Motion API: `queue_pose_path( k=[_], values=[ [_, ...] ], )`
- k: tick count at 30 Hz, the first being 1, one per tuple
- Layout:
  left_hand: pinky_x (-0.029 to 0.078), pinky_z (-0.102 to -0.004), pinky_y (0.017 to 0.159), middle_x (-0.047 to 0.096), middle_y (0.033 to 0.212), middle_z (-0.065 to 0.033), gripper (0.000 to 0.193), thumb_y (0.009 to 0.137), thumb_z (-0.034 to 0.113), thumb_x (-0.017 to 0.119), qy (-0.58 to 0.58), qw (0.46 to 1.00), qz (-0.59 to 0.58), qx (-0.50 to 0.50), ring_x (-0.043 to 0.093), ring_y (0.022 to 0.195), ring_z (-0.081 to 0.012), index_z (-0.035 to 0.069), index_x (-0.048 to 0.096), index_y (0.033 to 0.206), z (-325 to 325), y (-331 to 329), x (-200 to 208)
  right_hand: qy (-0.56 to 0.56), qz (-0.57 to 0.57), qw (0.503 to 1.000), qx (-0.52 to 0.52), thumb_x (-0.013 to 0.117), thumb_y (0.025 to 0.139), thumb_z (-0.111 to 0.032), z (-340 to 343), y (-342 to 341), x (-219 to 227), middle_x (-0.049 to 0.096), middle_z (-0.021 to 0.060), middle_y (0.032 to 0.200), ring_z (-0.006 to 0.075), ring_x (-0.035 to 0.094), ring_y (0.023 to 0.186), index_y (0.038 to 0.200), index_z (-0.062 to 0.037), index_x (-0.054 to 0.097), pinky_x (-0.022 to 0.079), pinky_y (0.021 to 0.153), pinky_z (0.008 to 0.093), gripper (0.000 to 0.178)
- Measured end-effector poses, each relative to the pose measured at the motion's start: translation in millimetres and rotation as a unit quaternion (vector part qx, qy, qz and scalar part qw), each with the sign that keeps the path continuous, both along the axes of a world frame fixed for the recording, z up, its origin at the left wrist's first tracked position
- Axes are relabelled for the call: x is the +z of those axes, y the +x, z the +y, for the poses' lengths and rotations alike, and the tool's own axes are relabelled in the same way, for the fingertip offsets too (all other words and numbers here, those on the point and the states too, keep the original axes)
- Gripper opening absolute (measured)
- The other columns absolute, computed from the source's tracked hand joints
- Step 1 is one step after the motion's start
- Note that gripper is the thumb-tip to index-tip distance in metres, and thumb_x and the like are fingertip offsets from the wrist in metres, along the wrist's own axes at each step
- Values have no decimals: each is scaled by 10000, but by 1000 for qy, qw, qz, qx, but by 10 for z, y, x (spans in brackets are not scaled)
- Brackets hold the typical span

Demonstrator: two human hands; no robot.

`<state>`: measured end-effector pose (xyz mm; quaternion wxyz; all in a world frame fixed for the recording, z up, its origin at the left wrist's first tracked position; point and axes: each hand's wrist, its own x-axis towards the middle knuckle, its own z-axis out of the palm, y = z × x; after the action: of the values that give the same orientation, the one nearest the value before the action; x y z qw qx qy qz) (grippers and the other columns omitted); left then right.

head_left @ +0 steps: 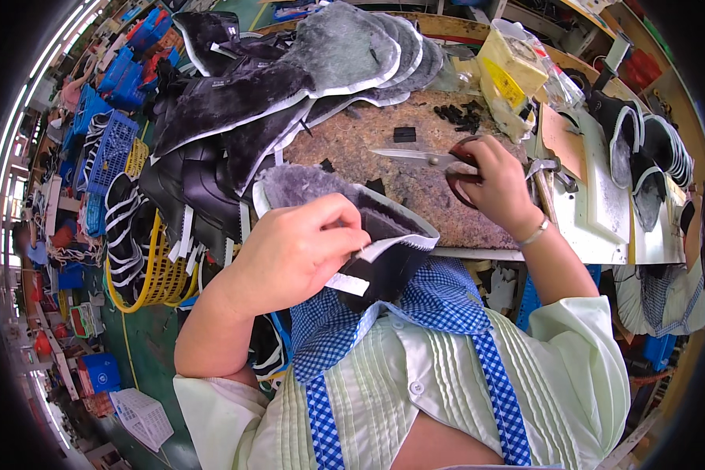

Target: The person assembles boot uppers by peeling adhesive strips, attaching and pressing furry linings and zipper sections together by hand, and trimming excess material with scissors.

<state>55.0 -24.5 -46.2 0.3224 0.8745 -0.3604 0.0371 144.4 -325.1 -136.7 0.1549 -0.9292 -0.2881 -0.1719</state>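
Note:
In my right hand [495, 184] is a pair of scissors [406, 156] with dark handles. The fingers are curled around the handles, and the blades point left over the worn bench top. My left hand [294, 251] pinches the edge of a black shoe upper [395, 215] with grey fur lining, near my apron. A white band with a zigzag edge runs along the upper's rim. From below the pinching fingers a loose white strip end [347, 283] sticks out. The scissors are apart from the upper.
Stacked fur-lined pieces [345, 51] cover the bench's far left. Small black scraps [460, 117] and a black patch [404, 135] lie on the speckled bench top [352, 129]. A yellowish container [513, 59] stands far right, with a hammer [552, 172] nearer. A yellow basket [155, 270] is at left.

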Motion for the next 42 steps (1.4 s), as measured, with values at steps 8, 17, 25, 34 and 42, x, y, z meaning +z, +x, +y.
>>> queue_pose_path(
  k=[8,17,25,34,42],
  values=[
    [524,-340,591,648,900,-81,229,702,-27,653,55,997,-35,-30,649,689,-259,43,684,919,-14,10,38,-31,138,973,181,782,607,-234,-102,-385,848,539,109,882,316,594,779,953,-47,602,496,651,394,432],
    [519,-316,584,645,893,-88,232,744,-46,637,73,997,-10,23,650,673,-249,45,686,952,-59,4,41,-47,163,968,183,859,572,-365,-157,-515,776,542,108,824,328,582,749,912,-51,613,469,621,404,524],
    [509,-324,571,621,923,-64,248,740,-23,665,86,995,-39,38,641,661,-239,89,688,961,-118,8,29,-18,184,960,209,858,590,-387,-22,-502,683,549,124,819,351,585,739,909,-30,612,479,638,419,538],
    [513,-317,567,623,935,-84,222,787,-40,619,35,996,-63,57,650,662,-243,54,664,983,-139,74,-82,-24,141,962,234,855,606,-388,23,-500,539,534,119,754,338,576,644,814,-34,609,469,555,415,479],
    [439,-252,434,561,635,-52,125,993,71,427,-209,932,68,288,623,497,-130,0,501,1065,23,63,-247,-24,145,984,102,799,668,-268,-262,-315,147,585,127,919,353,610,853,988,-56,614,512,736,412,426]
  ],
)
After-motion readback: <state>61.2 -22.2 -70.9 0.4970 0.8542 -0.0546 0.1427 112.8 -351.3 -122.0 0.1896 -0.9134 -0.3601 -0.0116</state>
